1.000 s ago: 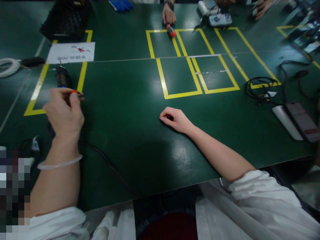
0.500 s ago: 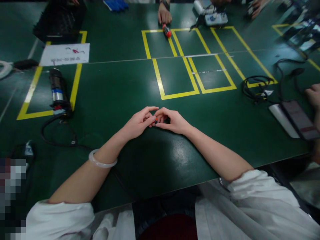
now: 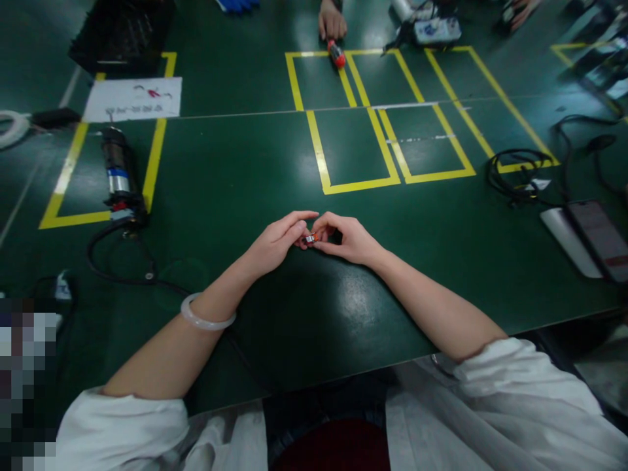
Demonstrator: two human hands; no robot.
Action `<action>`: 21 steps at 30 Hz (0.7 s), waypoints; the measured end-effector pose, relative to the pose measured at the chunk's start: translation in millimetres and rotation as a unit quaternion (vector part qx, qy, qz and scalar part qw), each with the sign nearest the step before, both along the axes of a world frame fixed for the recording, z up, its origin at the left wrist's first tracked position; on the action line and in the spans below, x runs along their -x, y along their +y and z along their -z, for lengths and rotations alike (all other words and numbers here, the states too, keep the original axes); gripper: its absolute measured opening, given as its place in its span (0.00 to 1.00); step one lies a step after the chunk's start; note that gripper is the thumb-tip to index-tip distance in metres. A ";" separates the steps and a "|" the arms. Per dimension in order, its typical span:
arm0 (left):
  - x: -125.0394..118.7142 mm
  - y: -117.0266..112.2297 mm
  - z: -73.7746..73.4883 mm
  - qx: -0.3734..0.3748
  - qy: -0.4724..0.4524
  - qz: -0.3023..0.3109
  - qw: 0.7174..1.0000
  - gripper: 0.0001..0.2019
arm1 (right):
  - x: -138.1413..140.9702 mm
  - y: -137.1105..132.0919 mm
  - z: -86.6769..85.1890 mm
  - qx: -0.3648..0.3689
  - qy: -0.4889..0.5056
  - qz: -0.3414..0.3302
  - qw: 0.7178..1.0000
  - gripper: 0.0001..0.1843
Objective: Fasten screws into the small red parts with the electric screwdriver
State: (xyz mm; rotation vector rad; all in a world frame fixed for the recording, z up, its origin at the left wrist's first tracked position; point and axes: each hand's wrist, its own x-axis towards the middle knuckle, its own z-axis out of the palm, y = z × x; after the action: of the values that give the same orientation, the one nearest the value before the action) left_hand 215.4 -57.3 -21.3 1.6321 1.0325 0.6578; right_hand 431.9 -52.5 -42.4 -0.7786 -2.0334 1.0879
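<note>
My left hand [image 3: 277, 241] and my right hand [image 3: 346, 237] meet fingertip to fingertip at the middle of the green table [image 3: 235, 190]. Between them they pinch a small orange and silver part [image 3: 310, 239], held just above the tabletop. Both hands have their fingers curled onto it. A pale bangle [image 3: 206, 315] rings my left wrist. To the far left a cylindrical metal and black tool [image 3: 116, 175] with a blue band lies inside a yellow taped box, its black cable [image 3: 122, 258] looping toward me.
Yellow taped rectangles [image 3: 360, 140] mark the table's far middle. Another person's hand [image 3: 331, 23] rests by a small red item [image 3: 336, 54] at the far edge. A white paper sheet [image 3: 133, 99] lies far left. Coiled black cables [image 3: 515, 173] and a phone on a white pad [image 3: 591, 237] sit right.
My left hand came from the tool at far left to the table's middle, carrying the small orange part, and joined my right hand; since then both hands have only shifted slightly on it.
</note>
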 end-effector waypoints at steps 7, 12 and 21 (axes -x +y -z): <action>1.3 1.3 0.9 0.000 -0.005 0.001 1.000 0.17 | 0.6 -1.4 -0.7 0.009 0.001 0.020 1.000 0.08; 2.6 0.7 3.9 0.006 -0.023 0.013 1.000 0.16 | 1.1 -1.3 -1.0 0.005 0.014 0.032 0.999 0.08; 2.2 -1.1 2.4 0.012 0.014 0.015 1.000 0.17 | 0.6 -1.3 -3.2 0.017 -0.012 0.032 0.999 0.09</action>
State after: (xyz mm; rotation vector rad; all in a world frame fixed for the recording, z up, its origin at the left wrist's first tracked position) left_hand 213.2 -58.5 -23.7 1.6362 1.0304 0.6028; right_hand 431.3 -53.8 -39.3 -0.8711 -2.0006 1.0845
